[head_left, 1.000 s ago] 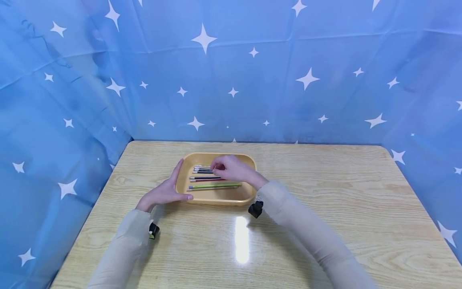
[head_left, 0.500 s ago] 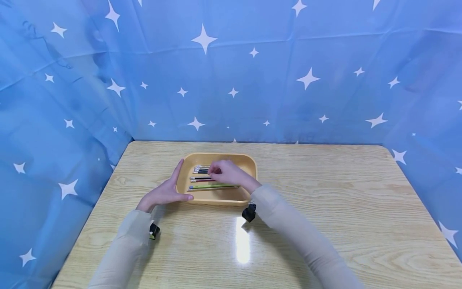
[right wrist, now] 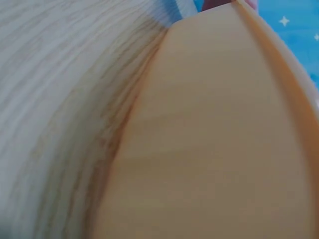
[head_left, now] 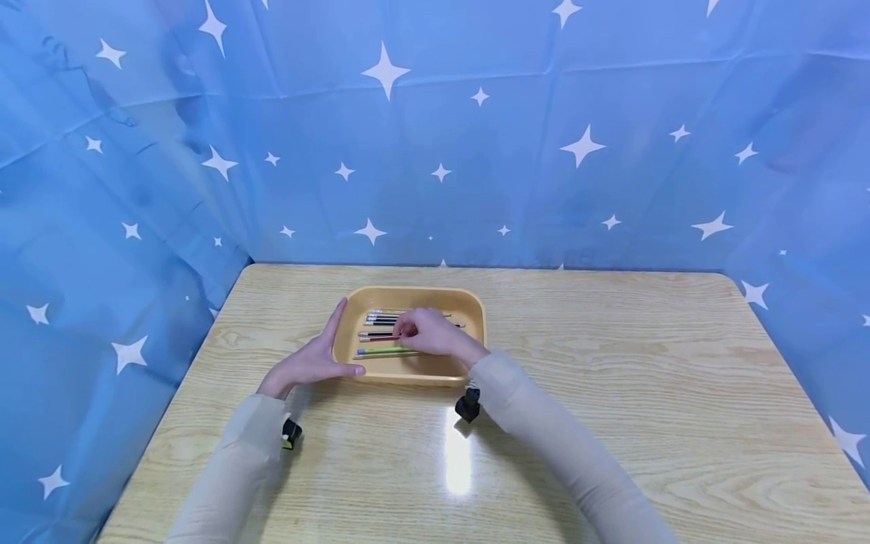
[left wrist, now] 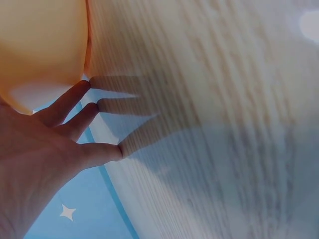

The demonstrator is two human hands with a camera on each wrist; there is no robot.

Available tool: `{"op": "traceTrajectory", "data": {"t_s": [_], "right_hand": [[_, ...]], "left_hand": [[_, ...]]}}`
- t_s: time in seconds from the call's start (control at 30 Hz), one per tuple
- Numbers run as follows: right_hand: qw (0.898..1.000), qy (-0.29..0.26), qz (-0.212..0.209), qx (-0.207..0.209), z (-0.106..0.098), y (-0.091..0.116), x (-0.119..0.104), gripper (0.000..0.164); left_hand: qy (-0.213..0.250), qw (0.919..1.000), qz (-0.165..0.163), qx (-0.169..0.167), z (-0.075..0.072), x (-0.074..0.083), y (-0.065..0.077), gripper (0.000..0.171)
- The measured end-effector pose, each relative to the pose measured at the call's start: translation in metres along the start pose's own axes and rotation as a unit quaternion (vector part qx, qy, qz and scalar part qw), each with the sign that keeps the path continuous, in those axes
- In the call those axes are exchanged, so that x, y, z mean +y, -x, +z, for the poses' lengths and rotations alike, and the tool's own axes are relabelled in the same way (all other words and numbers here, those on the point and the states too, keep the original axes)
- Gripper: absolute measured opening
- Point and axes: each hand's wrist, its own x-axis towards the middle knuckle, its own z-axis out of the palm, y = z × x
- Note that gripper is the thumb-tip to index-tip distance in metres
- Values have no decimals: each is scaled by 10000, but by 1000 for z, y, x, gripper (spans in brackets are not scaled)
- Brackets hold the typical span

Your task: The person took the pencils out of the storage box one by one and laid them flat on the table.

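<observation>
A yellow-orange tray (head_left: 408, 380) on the table holds several pencils lying side by side, eraser ends to the left. My left hand (head_left: 309, 364) spreads around the tray's left end, thumb at the front rim and index finger along the side. In the left wrist view, the other fingers of that hand (left wrist: 45, 144) reach straight down to the table. My right hand (head_left: 435, 332) is inside the tray, fingers bent, fingertips right at a red pencil (head_left: 377, 339) and a black pencil (head_left: 377, 333); I cannot tell whether it pinches one. A green pencil (head_left: 384, 350) lies nearer the front.
More dark pencils (head_left: 382, 320) lie towards the tray's back. In the right wrist view, the tray's outer wall (right wrist: 209, 124) fills the middle. The wooden table (head_left: 612, 363) meets a blue star-printed curtain (head_left: 510, 151) at the back and sides.
My right hand has moved slightly left and towards the front of the tray, from the back pencils to the red and black ones. The left hand has stayed in place.
</observation>
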Motion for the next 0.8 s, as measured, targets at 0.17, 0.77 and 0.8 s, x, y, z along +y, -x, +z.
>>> {"op": "traceTrajectory", "data": {"t_s": [0.17, 0.77, 0.8], "right_hand": [[9998, -167, -80, -76, 5, 1, 7, 12], [9985, 408, 360, -19, 18, 4, 4, 10], [9979, 557, 315, -1, 19, 3, 4, 8]], "left_hand": [[-70, 10000, 3, 23, 0, 1, 0, 125], [-55, 9999, 29, 83, 1, 2, 2, 125], [-45, 10000, 31, 83, 1, 2, 2, 125]]}}
